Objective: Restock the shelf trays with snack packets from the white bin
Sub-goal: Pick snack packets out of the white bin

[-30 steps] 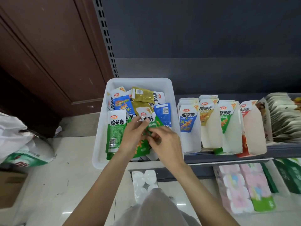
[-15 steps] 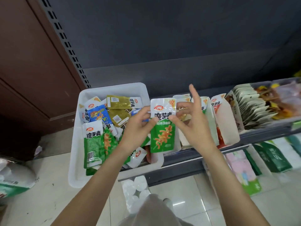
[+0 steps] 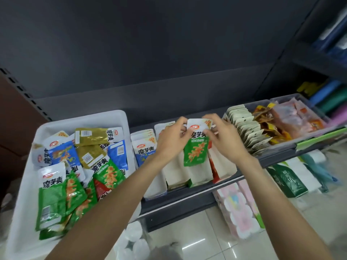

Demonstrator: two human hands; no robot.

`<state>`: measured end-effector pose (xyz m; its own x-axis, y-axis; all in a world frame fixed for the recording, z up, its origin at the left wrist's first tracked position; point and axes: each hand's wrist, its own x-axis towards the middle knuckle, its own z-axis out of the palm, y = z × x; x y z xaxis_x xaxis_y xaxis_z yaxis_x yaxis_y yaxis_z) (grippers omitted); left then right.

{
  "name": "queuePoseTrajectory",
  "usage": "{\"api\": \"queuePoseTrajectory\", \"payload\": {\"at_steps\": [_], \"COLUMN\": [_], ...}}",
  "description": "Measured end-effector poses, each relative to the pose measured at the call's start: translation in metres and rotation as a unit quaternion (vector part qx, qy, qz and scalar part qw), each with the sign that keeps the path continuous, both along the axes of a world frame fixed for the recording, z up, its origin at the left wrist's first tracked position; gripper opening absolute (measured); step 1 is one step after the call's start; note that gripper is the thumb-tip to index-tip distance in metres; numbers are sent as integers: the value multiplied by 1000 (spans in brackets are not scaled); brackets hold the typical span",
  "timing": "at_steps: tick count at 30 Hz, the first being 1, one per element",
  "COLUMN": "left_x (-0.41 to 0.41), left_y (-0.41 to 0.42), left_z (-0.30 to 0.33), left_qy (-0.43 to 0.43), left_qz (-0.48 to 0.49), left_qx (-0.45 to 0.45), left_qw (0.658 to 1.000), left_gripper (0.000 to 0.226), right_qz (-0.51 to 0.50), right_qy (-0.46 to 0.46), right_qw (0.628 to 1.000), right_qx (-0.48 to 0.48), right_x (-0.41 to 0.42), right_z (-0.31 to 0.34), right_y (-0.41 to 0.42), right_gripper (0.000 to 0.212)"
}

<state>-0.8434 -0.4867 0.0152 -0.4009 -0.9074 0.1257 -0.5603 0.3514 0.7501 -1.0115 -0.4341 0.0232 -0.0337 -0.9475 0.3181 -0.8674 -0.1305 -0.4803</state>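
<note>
A green and white snack packet (image 3: 196,147) hangs upright over the row of white shelf trays (image 3: 199,174). My left hand (image 3: 171,139) pinches its top left corner and my right hand (image 3: 223,136) pinches its top right edge. The packet's lower end sits just above the green-edged tray, third from the left. The white bin (image 3: 28,184) stands on the shelf at the left, holding several green, blue and gold packets (image 3: 62,194).
A clear tray (image 3: 281,145) of beige and orange packets sits to the right on the same dark shelf (image 3: 180,201). Below are pink packs (image 3: 238,209), green boxes (image 3: 287,181) and white rolls (image 3: 135,243) over a glossy tiled floor. A dark back panel rises behind.
Both hands lifted a green packet out of the bin and carried it right, from the bin's edge to above the white shelf trays. The camera turned right with them.
</note>
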Motion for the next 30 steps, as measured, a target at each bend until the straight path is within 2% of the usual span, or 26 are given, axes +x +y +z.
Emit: {"api": "queuePoseTrajectory", "payload": {"at_steps": [4,9,12,15,18,21,25,27,30], "left_x": [0,1,-1,-2,0,15,71,112,176], "left_y": [-7,-14,-19,-22,-23,-14,13,28,43], "left_z": [-12,-17,-19,-25,-26,-19,-12,-14,-25], "left_qy": [-59,-92,-167,-195,-175,-85,-12,-33,-137], "left_qz": [44,29,24,26,24,27,31,43,86], "left_qx": [-42,-87,-160,-203,-209,-261,-323,-304,-226], "left_qw": [996,992,973,959,962,961,946,951,961], "left_gripper": [16,15,13,10,12,15,17,19,23], "right_qz": [25,37,21,5,-36,-70,-29,19,122], "right_qy": [36,94,140,186,156,88,-50,-75,-49], "right_qw": [998,995,990,982,986,989,991,992,990], "right_qx": [35,22,13,-27,-49,-101,-120,-96,-48], "right_x": [0,-4,-3,-1,4,15,55,84,132], "right_z": [-16,-20,-30,-45,-51,-44,-30,-26,-28], "right_y": [-13,-27,-33,-37,-37,-27,5,18,22], "right_gripper": [32,32,22,10,18,25,25,24,18]}}
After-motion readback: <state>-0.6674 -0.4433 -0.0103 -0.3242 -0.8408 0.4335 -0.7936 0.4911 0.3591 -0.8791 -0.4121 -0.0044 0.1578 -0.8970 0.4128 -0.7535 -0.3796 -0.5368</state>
